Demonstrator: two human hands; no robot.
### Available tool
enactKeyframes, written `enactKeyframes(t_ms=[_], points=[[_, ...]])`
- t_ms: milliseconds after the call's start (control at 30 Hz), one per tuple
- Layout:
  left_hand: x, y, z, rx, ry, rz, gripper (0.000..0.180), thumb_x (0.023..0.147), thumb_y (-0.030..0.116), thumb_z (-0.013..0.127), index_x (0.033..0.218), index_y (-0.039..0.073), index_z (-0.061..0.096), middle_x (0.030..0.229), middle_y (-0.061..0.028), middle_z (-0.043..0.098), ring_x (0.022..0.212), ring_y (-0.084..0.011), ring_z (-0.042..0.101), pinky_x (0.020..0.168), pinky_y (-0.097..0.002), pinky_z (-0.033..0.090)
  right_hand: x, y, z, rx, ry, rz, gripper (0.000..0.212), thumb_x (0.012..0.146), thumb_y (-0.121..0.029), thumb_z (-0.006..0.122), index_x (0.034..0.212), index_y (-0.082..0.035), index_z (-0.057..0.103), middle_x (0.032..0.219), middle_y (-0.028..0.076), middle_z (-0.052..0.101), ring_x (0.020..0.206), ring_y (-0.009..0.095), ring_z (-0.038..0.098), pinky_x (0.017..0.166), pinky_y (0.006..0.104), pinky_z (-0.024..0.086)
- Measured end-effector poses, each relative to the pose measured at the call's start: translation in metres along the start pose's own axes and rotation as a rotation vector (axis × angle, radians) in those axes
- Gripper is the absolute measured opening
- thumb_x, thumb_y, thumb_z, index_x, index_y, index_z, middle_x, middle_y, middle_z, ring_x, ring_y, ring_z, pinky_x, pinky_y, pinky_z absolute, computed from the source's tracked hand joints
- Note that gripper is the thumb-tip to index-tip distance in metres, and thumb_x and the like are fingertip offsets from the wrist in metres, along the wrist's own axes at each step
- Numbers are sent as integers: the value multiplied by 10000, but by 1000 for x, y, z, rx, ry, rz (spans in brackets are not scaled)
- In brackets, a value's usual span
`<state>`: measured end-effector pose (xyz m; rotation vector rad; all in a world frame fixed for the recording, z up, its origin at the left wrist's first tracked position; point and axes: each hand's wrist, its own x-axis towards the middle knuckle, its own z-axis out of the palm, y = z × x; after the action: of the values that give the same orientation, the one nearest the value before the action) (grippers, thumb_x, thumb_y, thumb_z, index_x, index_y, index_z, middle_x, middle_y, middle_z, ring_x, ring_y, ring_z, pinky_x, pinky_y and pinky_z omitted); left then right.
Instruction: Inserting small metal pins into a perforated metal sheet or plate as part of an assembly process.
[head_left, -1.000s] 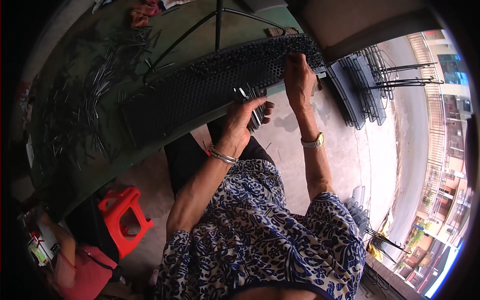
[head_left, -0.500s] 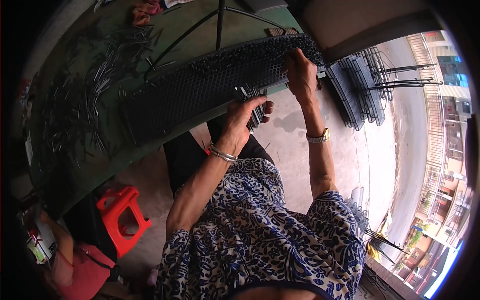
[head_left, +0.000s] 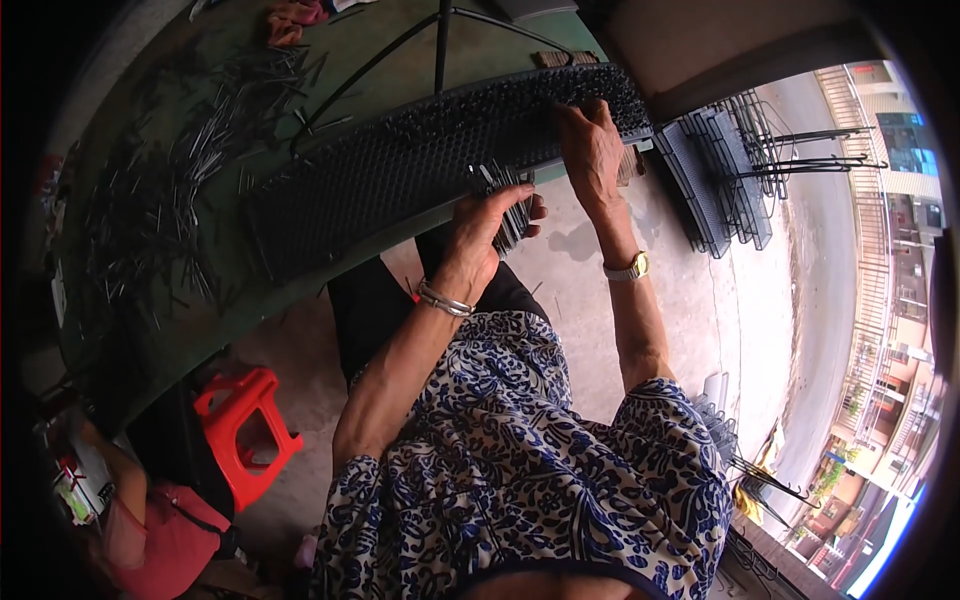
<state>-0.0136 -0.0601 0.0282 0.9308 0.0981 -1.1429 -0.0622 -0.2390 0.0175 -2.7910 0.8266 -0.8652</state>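
Observation:
A long black board full of small holes lies along the near edge of a green table. Many short black pieces stand up from it along its far side and at the right end. My left hand grips a bundle of thin dark rods beside the board's near edge, thumb across them. Over the right part of the board is my right hand, its fingers bent together and pointing down at the holes. Whatever lies between those fingertips is too small to make out.
Loose dark rods cover the table's left side. A black metal stand rises behind the board. Black mesh racks are on the floor at right. A red stool and a person in pink are at lower left.
My right hand has shifted slightly left along the board, and its wrist has moved left with it. The left hand stays nearly still with its bundle of rods.

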Motion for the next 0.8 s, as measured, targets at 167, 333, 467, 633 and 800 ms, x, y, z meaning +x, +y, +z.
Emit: enactKeyframes(t_ms=[167,333,467,633,800], points=[[-3,2,0,-4,15,-13,169,786,118,692,908,5,659,777,-105,681,665,-217,683,529,-315,530,-15,-16,-37,400,-163,64,193,884,-132,608,1054,-74,675,908,122,617,774,249,620,674,331,492],[-4,1,2,44,2,8,171,788,122,691,910,5,666,791,-104,686,675,-216,686,532,-313,533,-27,-22,-65,936,-665,221,175,887,-125,626,997,8,646,846,45,643,772,114,597,658,284,475],[-4,-1,4,95,-30,2,175,790,130,690,909,4,670,807,-101,691,680,-205,691,534,-303,537,-24,-19,-74,925,-715,270,148,876,-116,633,959,7,641,820,39,623,759,106,575,661,263,462],[-3,2,1,122,-75,-46,182,790,135,689,924,12,675,838,-100,698,697,-202,696,542,-294,539,-25,-19,-74,1012,-730,293,136,865,-127,638,912,0,637,778,9,595,729,93,540,673,243,445],[0,0,2,106,-72,-33,217,804,151,684,952,-6,666,874,-118,701,715,-217,701,563,-316,560,-27,-17,-77,1044,-621,341,123,871,-106,614,908,11,621,774,32,603,750,105,573,677,251,459]])
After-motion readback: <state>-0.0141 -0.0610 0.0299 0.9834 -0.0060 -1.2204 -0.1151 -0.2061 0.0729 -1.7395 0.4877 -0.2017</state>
